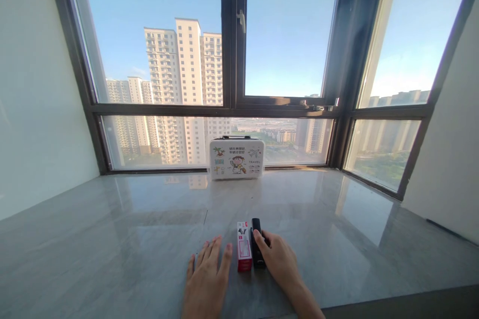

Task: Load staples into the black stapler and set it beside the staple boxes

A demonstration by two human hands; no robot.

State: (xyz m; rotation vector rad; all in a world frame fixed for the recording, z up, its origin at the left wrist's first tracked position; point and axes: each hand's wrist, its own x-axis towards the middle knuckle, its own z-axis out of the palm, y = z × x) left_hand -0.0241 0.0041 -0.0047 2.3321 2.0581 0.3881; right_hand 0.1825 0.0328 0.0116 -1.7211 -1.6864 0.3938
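My left hand [208, 274] lies palm down on the grey sill, fingers spread and nothing held, just left of a small red and white box [244, 249]. The box has a dark picture printed near its far end and lies lengthwise away from me. Right beside it is a black stapler [256, 227], pointing the same way. My right hand [279, 256] is closed on the stapler from the right, thumb on top. The other fingers are partly hidden behind its far side.
A white case [237, 159] with cartoon prints and a dark handle stands upright against the window at the back. The glossy grey sill [149, 239] runs between white walls on both sides. A dark window frame [234, 109] carries a white handle [241, 21].
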